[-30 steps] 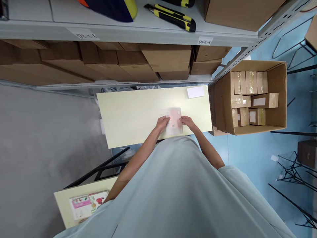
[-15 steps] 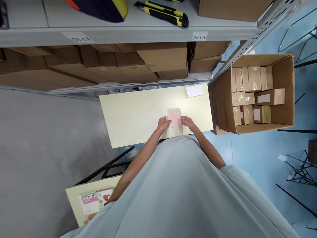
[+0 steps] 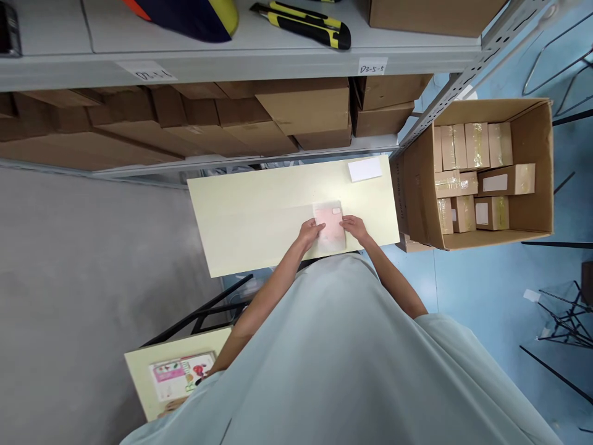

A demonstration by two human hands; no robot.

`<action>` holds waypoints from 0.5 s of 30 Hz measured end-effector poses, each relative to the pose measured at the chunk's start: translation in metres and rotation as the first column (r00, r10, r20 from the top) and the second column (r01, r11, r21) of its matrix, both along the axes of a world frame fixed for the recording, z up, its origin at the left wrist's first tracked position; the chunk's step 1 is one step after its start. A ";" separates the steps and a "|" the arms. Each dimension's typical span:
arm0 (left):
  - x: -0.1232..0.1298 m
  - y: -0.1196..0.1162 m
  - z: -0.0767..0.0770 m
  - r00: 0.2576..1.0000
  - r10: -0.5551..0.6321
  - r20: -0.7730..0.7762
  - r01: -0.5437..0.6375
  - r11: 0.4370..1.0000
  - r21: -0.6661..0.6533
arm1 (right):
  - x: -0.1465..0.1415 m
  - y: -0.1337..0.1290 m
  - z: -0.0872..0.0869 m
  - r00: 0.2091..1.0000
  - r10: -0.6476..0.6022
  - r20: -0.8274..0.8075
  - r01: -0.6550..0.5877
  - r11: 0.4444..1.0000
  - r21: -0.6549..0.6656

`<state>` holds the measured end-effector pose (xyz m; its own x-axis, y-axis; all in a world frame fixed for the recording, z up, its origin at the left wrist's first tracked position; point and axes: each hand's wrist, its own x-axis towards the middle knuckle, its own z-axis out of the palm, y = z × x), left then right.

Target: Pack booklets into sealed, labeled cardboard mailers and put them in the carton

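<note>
And here's the pink booklet [image 3: 329, 226], lying by the near edge of the pale worktop [image 3: 259, 213], a translucent sheet showing around it! The left hand [image 3: 312, 230] has its fingers on one side, thumb over the pink surface; the right hand [image 3: 353, 226] pinches the opposite side. Beyond them, a white card [image 3: 365, 169] sits near the far edge. Over to the right, a big open carton [image 3: 532, 216] packed with small taped boxes [image 3: 492, 213]! Up top, a row of brown boxes [image 3: 301, 114] fills the lower shelf, and above it a black-and-yellow cutter [image 3: 308, 26] lies on the upper shelf [image 3: 185, 43]. Down at lower left, a printed book [image 3: 178, 376] rests on a second pale board [image 3: 143, 377], another person's hand [image 3: 173, 405] beside it.
</note>
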<state>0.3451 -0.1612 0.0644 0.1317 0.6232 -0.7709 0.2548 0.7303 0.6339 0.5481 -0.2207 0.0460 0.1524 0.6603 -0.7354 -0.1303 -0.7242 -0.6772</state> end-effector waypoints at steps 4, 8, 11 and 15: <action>0.004 -0.001 -0.017 0.976 -0.071 -0.207 0.082 0.996 0.044 | -0.005 0.005 -0.008 0.981 0.056 0.184 -0.052 0.998 -0.025; 0.004 0.003 -0.021 0.889 -0.154 -0.431 0.194 0.980 0.051 | -0.013 0.010 -0.005 0.937 0.127 0.326 -0.108 0.991 -0.074; 0.003 0.009 -0.013 0.821 -0.209 -0.532 0.273 0.961 0.045 | -0.021 0.013 0.007 0.898 0.166 0.407 -0.141 0.986 -0.091; -0.005 0.016 0.012 0.764 -0.293 -0.575 0.393 0.918 0.053 | -0.030 0.017 0.036 0.841 0.185 0.508 -0.179 0.982 -0.061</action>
<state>0.3401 -0.1454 0.0764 -0.0499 0.7392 -0.6716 0.8063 0.4267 0.4097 0.5179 -0.2032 0.0825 0.3858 0.7053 -0.5947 0.3654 -0.7087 -0.6035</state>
